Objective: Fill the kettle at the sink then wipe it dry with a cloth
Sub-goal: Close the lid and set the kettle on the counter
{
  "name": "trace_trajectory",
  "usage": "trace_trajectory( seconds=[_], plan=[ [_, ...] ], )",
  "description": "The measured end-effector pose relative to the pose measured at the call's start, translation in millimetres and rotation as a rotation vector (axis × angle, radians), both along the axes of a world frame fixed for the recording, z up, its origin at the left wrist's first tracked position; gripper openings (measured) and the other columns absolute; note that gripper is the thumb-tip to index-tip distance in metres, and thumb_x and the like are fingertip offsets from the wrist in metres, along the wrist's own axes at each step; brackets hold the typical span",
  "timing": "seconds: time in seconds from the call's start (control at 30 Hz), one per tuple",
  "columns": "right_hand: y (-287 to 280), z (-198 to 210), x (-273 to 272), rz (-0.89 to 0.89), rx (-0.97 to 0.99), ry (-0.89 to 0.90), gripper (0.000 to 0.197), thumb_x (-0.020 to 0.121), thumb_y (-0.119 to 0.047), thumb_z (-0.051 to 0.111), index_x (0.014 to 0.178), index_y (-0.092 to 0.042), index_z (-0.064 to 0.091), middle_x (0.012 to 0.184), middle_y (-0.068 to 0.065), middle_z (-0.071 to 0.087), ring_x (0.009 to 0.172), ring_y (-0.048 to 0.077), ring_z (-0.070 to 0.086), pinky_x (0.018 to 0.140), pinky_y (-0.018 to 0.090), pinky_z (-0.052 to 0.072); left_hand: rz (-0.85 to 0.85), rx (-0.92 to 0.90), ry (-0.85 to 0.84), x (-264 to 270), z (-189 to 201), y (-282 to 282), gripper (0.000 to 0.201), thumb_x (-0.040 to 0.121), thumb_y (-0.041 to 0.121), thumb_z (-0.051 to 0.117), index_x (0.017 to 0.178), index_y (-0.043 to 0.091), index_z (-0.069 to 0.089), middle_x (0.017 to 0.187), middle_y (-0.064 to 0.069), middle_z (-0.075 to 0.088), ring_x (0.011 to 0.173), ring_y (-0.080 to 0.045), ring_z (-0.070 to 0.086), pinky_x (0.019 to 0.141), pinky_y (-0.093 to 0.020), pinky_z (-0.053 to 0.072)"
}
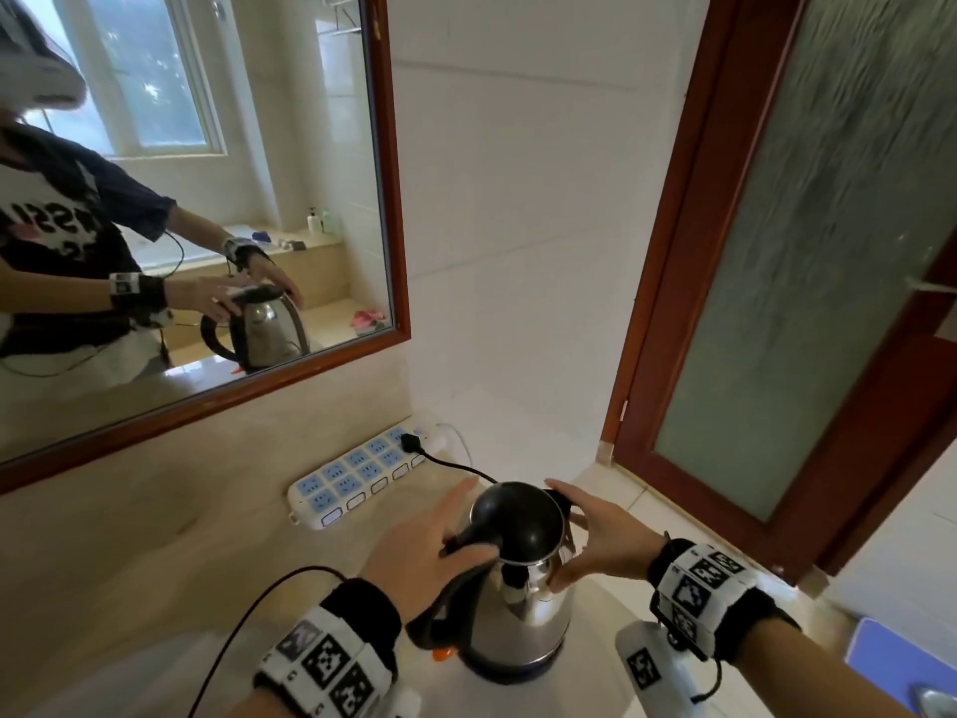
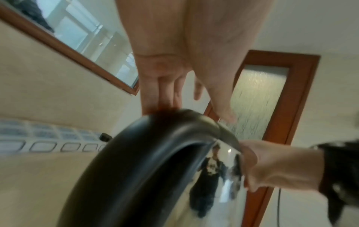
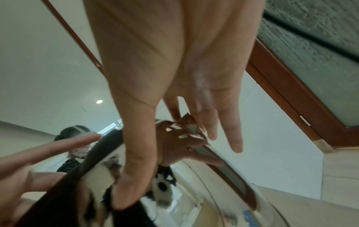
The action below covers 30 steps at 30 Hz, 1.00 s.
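A steel kettle (image 1: 518, 608) with a black lid (image 1: 518, 520) and a black handle (image 1: 445, 608) stands on its base on the beige counter (image 1: 155, 562). My left hand (image 1: 430, 541) hovers flat over the handle's top, fingers straight, beside the lid. In the left wrist view the left hand (image 2: 174, 61) reaches over the handle (image 2: 136, 153). My right hand (image 1: 595, 541) touches the kettle's spout side. In the right wrist view its thumb (image 3: 132, 176) presses the shiny body (image 3: 194, 176) while the other fingers stay straight. No cloth is in view.
A white and blue power strip (image 1: 357, 474) lies behind the kettle, with a black plug (image 1: 411, 442) and cord in it. A wood-framed mirror (image 1: 207, 199) hangs at the left. A frosted-glass door (image 1: 802, 251) stands at the right. A blue object (image 1: 901, 660) sits at the lower right.
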State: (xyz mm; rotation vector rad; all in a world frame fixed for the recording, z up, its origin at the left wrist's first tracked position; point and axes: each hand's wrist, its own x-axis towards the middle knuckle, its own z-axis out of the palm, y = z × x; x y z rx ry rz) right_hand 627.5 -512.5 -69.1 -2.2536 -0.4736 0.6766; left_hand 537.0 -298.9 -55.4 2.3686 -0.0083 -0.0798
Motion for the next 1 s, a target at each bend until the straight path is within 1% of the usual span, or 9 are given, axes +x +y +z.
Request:
trace_trajectory(
  seconds=[0.2,0.4,0.5,0.6,0.7,0.77,0.83,0.9,1.0],
  plan=[
    [4.4,-5.8,-58.8,0.027,0.038,-0.126,0.119,0.072,-0.037,0.079,0.154,-0.029,-0.007,0.162,-0.003,-0.004,0.142,0.001,0.009,0.111,0.014,0.011,0.078,-0.395,0.186,-17.6,-0.8,-10.6,0.088,0.060,0.089,0.019,0.138,0.050,0.011,0.123,-0.002,0.060,0.113,-0.023,0.058,0.105,-0.048,0.039],
    [14.1,-20.7,-94.7,-0.042,0.050,-0.198,0.127,0.068,-0.036,0.082,0.153,-0.029,-0.012,0.159,-0.001,-0.024,0.144,0.002,0.012,0.104,0.007,0.012,0.062,-0.535,0.411,-27.2,12.3,-33.6,0.098,0.069,0.077,0.011,0.146,0.015,0.016,0.131,-0.018,0.055,0.101,-0.019,0.064,0.068,-0.014,0.051],
    [15.4,-22.6,-97.8,-0.043,0.033,-0.221,0.118,0.073,-0.028,0.078,0.152,-0.030,-0.010,0.159,0.005,-0.026,0.150,0.015,0.012,0.101,0.003,0.015,0.022,-0.571,0.462,-27.7,2.4,-35.7,0.121,0.047,0.085,0.014,0.146,0.015,0.015,0.132,-0.015,0.055,0.110,-0.018,0.061,0.084,-0.020,0.044],
    [10.1,-19.0,-93.2,0.001,0.018,-0.203,0.114,0.076,-0.023,0.075,0.152,-0.033,-0.010,0.160,0.004,-0.024,0.150,0.016,0.008,0.103,0.006,0.015,0.002,-0.575,0.374,-33.0,5.6,-32.9,0.093,0.072,0.073,0.012,0.146,0.017,0.014,0.136,-0.010,0.052,0.102,-0.006,0.062,0.091,-0.014,0.040],
    [0.3,-10.3,-86.8,0.068,-0.034,-0.179,0.113,0.077,-0.020,0.074,0.151,-0.034,-0.010,0.161,0.004,-0.021,0.150,0.019,0.011,0.106,0.011,0.016,0.005,-0.367,0.037,-35.4,14.3,-26.9,0.057,0.093,0.053,0.023,0.144,0.034,0.007,0.145,0.002,0.039,0.113,-0.006,0.051,0.106,-0.024,0.032],
    [-9.4,-1.7,-81.4,0.110,-0.101,-0.182,0.110,0.079,-0.016,0.072,0.152,-0.032,-0.008,0.162,0.005,-0.016,0.151,0.020,0.010,0.110,0.014,0.017,-0.038,-0.172,-0.072,-32.9,16.4,-22.3,0.055,0.096,0.042,0.029,0.145,0.034,0.006,0.122,0.008,0.047,0.106,-0.006,0.045,0.096,-0.023,0.031],
    [-21.0,5.1,-74.6,0.130,-0.182,-0.212,0.106,0.081,-0.010,0.069,0.152,-0.034,-0.006,0.162,0.009,-0.012,0.150,0.024,0.015,0.114,0.023,0.023,-0.122,0.025,-0.100,-27.4,12.5,-19.0,0.059,0.097,0.035,0.034,0.146,0.028,0.002,0.133,0.001,0.044,0.122,-0.014,0.043,0.103,-0.029,0.031],
    [-30.6,10.0,-69.1,0.123,-0.251,-0.255,0.104,0.081,-0.004,0.062,0.149,-0.036,-0.009,0.162,0.012,-0.009,0.147,0.029,0.023,0.114,0.031,0.029,-0.264,0.321,-0.118,-21.5,2.6,-17.4,0.072,0.095,0.031,0.041,0.144,0.025,-0.010,0.157,0.004,0.008,0.143,-0.009,0.006,0.116,-0.030,0.010],
    [-36.1,11.4,-69.3,0.108,-0.294,-0.271,0.096,0.084,0.002,0.053,0.151,-0.036,-0.005,0.163,0.012,-0.003,0.145,0.030,0.029,0.114,0.034,0.029,-0.382,0.579,-0.093,-15.5,-10.9,-17.4,0.089,0.089,0.037,0.049,0.141,0.020,-0.021,0.150,0.010,-0.023,0.137,-0.003,-0.020,0.114,-0.029,-0.009]
  ],
)
